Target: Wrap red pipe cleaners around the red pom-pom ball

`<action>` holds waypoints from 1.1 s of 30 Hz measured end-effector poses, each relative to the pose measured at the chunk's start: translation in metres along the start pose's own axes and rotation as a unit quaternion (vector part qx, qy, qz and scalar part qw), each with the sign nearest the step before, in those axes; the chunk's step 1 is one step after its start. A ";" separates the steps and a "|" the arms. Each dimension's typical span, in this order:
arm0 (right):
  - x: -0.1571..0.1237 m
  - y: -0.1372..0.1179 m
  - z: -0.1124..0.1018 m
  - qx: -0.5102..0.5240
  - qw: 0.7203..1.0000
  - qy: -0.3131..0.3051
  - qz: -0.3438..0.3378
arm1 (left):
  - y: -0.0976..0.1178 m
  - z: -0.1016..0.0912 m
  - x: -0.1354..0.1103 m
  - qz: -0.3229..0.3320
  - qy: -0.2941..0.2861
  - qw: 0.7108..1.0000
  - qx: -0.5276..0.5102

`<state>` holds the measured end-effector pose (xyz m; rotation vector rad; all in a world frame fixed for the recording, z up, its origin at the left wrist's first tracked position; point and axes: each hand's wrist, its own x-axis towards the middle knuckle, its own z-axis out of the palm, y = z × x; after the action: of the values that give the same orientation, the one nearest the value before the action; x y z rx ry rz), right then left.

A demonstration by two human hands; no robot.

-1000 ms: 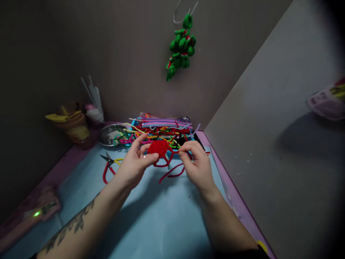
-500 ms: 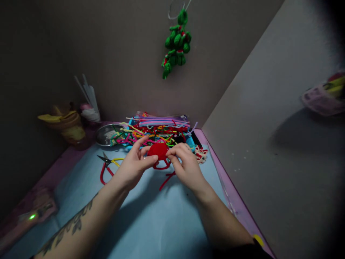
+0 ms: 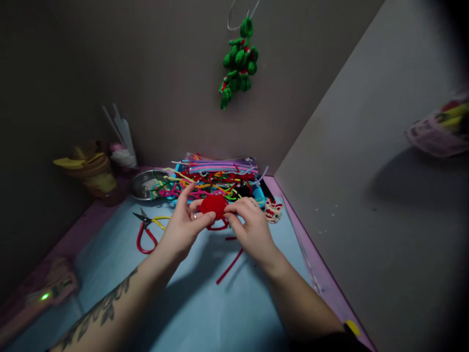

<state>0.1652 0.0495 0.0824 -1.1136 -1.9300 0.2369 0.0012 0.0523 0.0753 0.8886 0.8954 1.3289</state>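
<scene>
A red fuzzy pipe-cleaner piece, a round pad with wire loops under it, is held above the blue mat. My left hand pinches its left side between thumb and fingers. My right hand pinches its right side, close against the pad. A loose red pipe-cleaner tail hangs down from the piece over the mat.
A heap of coloured pipe cleaners lies behind the hands. Red-handled scissors lie to the left, near a metal dish and a yellow cup. A small red-white figure sits right. A green ornament hangs on the wall.
My right hand has moved left from the end of the red wire to the pad. The loose red tail now hangs lower over the mat.
</scene>
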 end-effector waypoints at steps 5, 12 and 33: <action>0.000 0.001 -0.002 -0.006 1.000 -0.006 0.012 | 0.001 0.003 -0.004 0.014 -0.001 1.000 0.017; -0.004 -0.003 0.004 0.002 0.999 0.040 0.015 | -0.005 0.003 -0.003 0.043 0.026 0.999 0.016; 0.000 0.004 0.010 0.060 0.998 0.013 0.028 | 0.003 0.008 -0.003 -0.063 0.043 0.996 -0.053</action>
<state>0.1605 0.0544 0.0744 -1.0865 -1.8386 0.3624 0.0069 0.0496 0.0817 0.6865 0.9240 1.3007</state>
